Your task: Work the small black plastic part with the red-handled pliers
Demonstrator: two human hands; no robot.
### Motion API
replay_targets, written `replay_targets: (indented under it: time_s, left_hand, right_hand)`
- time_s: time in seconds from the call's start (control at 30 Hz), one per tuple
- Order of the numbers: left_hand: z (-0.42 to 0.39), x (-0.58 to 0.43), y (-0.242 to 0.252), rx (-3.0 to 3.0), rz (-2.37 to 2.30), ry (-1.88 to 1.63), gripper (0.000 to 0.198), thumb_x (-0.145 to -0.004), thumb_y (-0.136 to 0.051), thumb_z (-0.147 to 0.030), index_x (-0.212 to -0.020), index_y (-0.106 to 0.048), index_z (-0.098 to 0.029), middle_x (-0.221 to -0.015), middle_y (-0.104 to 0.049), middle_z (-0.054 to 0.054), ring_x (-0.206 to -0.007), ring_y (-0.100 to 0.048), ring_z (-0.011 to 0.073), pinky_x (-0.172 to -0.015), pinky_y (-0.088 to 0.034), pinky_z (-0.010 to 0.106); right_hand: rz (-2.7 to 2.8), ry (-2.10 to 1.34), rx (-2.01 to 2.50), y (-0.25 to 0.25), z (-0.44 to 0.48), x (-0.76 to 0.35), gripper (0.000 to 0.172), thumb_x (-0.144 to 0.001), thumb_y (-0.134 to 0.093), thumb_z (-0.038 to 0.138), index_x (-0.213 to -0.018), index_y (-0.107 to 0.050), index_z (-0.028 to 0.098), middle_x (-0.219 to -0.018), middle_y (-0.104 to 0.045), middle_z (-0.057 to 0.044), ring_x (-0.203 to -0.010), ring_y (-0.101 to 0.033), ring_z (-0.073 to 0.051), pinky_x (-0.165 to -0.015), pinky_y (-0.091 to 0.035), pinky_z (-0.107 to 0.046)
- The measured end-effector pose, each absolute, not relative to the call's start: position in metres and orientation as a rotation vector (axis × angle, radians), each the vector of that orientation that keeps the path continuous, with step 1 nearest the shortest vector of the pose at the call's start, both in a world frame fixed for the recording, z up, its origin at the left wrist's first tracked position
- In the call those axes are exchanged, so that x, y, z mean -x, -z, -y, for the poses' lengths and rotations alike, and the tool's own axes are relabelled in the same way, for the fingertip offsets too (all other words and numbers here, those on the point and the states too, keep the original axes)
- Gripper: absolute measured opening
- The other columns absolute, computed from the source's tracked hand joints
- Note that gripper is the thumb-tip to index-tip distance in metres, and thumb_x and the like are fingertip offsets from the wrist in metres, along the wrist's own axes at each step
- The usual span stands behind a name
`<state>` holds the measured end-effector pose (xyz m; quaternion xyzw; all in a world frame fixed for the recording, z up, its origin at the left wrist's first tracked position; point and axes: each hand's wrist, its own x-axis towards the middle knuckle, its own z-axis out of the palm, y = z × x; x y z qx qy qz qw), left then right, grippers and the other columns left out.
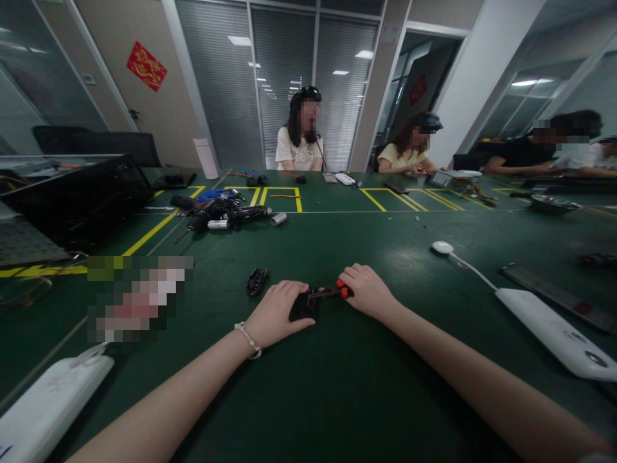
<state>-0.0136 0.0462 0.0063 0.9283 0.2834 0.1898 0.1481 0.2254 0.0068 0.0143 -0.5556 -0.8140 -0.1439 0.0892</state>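
My left hand [278,310] is closed round a small black device part [304,307] and holds it against the green table. My right hand [369,290] grips the red handles of a pair of pliers [333,291]. The jaws of the pliers point left and reach the upper edge of the black part; whether they pinch anything there is too small to tell. Just beyond my left hand lies another small black part [256,281], apart from it. My fingers partly hide the held part.
A drill [202,218] lies among black tools and cables at the back left. White power banks [549,328] with cords rest on both sides. A dark flat panel [559,292] lies at the right. A black computer case [81,199] stands at the left. Several people sit across the green table [366,392].
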Motion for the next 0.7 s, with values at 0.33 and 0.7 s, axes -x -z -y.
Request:
replay_targets:
  time_s: [0.33,0.7]
  left_hand:
    - [-0.0458,0.0125,-0.0078,-2.676,-0.814,-0.556,0.054,-0.070,-0.060,-0.048,-0.113,-0.042,-0.020,-0.113,-0.050,0.006,-0.105,-0.045,0.0238,-0.089,-0.036,0.040]
    - [-0.0450,0.0139,-0.0086,-2.672,-0.817,-0.544,0.054,-0.071,-0.060,-0.047,-0.114,-0.042,-0.020,-0.115,-0.049,0.007,-0.106,-0.044,0.0239,-0.090,-0.036,0.040]
  right_hand:
    - [2.422,0.432,1.664,-0.0148,-0.0068,-0.2241,0.016,-0.067,-0.054,0.020,-0.083,-0.055,0.016,-0.084,-0.056,-0.006,-0.077,-0.045,-0.017,-0.069,-0.032,-0.029]
    - [2.427,0.429,1.643,-0.0143,-0.0071,-0.2244,0.015,-0.068,-0.053,0.019,-0.083,-0.055,0.016,-0.083,-0.056,-0.006,-0.077,-0.045,-0.018,-0.069,-0.032,-0.029]
